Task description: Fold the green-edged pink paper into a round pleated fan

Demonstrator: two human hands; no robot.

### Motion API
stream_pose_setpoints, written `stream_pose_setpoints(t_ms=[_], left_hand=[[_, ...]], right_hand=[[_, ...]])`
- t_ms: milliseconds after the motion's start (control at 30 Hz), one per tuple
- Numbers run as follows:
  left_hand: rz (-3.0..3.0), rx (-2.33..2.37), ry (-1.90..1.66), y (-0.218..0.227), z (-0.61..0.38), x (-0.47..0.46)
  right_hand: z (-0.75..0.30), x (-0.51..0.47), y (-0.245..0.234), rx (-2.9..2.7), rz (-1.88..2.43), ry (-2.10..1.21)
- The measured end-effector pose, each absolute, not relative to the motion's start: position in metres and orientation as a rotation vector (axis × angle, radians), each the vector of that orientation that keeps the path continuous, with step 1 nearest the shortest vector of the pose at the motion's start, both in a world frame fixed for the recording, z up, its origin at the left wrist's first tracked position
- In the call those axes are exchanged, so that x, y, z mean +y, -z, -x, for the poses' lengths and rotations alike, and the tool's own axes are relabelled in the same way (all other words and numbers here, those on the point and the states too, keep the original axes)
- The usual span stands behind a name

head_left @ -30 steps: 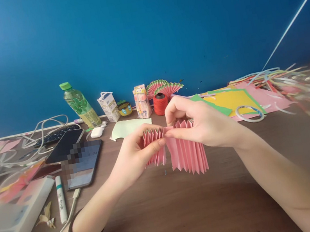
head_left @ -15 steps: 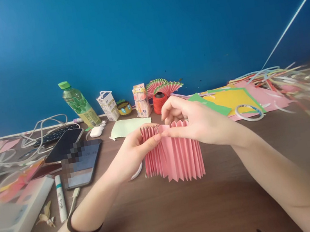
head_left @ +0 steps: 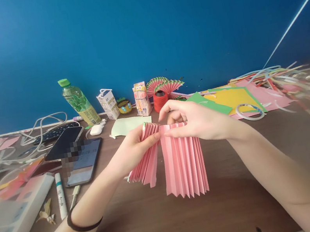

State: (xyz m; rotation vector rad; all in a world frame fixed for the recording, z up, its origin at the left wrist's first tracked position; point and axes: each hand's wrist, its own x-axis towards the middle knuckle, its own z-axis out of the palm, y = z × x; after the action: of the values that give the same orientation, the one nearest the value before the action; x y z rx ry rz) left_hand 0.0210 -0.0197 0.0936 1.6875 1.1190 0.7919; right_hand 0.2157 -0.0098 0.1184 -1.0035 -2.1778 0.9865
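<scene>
Above the brown desk [head_left: 167,224] I hold a pink paper folded into accordion pleats [head_left: 182,163]. My left hand [head_left: 129,152] pinches the left bundle of pleats, which slants down to the left. My right hand [head_left: 196,123] pinches the top edge of the right bundle, which hangs straight down with its zigzag end near the desk. The two bundles meet at the top between my fingertips.
Two phones [head_left: 74,155] lie at the left beside a marker pen [head_left: 60,195], cables and a white box [head_left: 10,231]. Along the blue wall stand a green-capped bottle [head_left: 79,103], small cartons, a red thread spool [head_left: 160,101] and paper fans. Coloured sheets, a tape ring [head_left: 248,112] and paper strips lie at the right.
The pleated paper has been drawn out longer and lifted a little. Its left bundle has swung down and outward to the left, away from the right bundle.
</scene>
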Motion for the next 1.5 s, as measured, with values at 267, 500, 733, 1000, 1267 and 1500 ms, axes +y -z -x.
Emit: stream_pose_setpoints(t_ms=[267, 500, 733, 1000, 1267, 1500], left_hand=[[-1.568, 1.065, -0.761, -0.0921, -0.0229, -0.0204], [-1.561, 1.106, -0.719, -0.0935, -0.0236, -0.0216], [-1.521, 1.12, -0.74, -0.0904, -0.0252, -0.0223], [-1.61, 1.16, -0.793, -0.0896, -0.0276, -0.0231], [-1.625, 1.145, -0.815, -0.0889, -0.029, -0.0232], [-1.621, 1.136, -0.822, -0.0899, -0.0298, -0.0232]], right_hand=[[-0.2158, -0.0097, -0.12, -2.193, 1.005, -0.998], [-0.2161, -0.0072, -0.1186, -2.198, 1.017, -1.021], [-0.2162, -0.0062, -0.1171, -2.181, 0.992, -1.033], [-0.2161, -0.0044, -0.1146, -2.166, 0.973, -1.038], [-0.2155, -0.0043, -0.114, -2.159, 0.96, -1.034], [-0.2145, -0.0047, -0.1144, -2.151, 0.957, -1.04]])
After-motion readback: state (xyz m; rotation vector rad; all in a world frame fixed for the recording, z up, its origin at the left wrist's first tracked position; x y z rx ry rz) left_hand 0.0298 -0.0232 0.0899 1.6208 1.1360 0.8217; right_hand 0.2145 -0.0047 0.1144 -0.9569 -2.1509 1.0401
